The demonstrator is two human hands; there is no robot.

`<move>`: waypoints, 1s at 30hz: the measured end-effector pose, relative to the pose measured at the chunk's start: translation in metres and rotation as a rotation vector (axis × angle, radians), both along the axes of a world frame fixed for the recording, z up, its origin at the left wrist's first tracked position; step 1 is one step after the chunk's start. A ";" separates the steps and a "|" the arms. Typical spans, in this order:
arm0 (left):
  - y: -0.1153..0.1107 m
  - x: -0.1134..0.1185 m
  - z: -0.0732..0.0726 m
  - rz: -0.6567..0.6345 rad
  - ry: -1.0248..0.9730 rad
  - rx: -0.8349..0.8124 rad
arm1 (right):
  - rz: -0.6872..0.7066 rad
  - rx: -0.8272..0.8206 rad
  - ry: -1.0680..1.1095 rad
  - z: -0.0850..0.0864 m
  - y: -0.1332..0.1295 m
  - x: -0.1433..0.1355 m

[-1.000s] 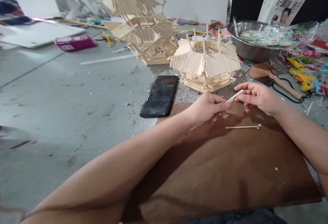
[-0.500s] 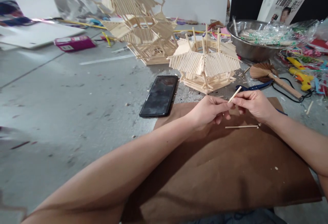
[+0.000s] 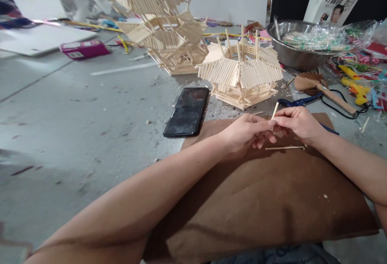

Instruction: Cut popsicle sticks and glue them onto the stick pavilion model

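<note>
A short pale wooden stick stands up between the fingertips of both hands, nearly upright. My left hand pinches it from the left, and my right hand pinches it from the right; the fingertips meet at its lower end. Below the hands, another thin stick lies on the brown sheet. Just beyond the hands is a low six-sided stick structure with upright posts at its top.
A taller stick tower stands behind left. A black phone lies left of the hands. To the right are blue-handled scissors, a small brush, a yellow glue gun and a metal bowl holding plastic-wrapped sticks.
The held stick has turned from a slant to nearly upright between my fingertips. Both hands stay almost in place, and the view has shifted slightly.
</note>
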State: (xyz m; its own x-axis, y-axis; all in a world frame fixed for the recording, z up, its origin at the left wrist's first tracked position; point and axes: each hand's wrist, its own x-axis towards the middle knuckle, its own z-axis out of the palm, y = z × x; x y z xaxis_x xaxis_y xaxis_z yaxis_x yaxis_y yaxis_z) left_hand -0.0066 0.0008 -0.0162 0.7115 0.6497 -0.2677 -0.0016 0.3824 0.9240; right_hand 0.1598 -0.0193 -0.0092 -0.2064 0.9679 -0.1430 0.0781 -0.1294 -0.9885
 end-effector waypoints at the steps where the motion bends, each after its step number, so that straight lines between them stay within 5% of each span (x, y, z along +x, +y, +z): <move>1: 0.000 0.000 -0.001 -0.005 0.008 0.006 | 0.004 -0.005 -0.003 0.001 0.000 0.000; 9: 0.000 0.001 -0.001 0.083 -0.029 -0.043 | 0.064 0.106 -0.075 0.001 0.000 0.003; 19: -0.002 0.007 -0.005 0.224 -0.153 -0.120 | -0.008 0.620 -0.594 -0.013 -0.004 0.003; 30: -0.007 0.009 -0.007 0.227 -0.146 -0.095 | -0.004 0.678 -0.668 -0.008 -0.009 0.002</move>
State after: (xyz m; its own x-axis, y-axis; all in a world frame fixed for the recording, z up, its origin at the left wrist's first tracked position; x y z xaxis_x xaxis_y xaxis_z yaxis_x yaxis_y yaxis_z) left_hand 0.0028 -0.0066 -0.0237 0.5865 0.7734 -0.2405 -0.2274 0.4422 0.8676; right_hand 0.1619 -0.0285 -0.0168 -0.2820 0.8885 0.3619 0.6550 0.4540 -0.6041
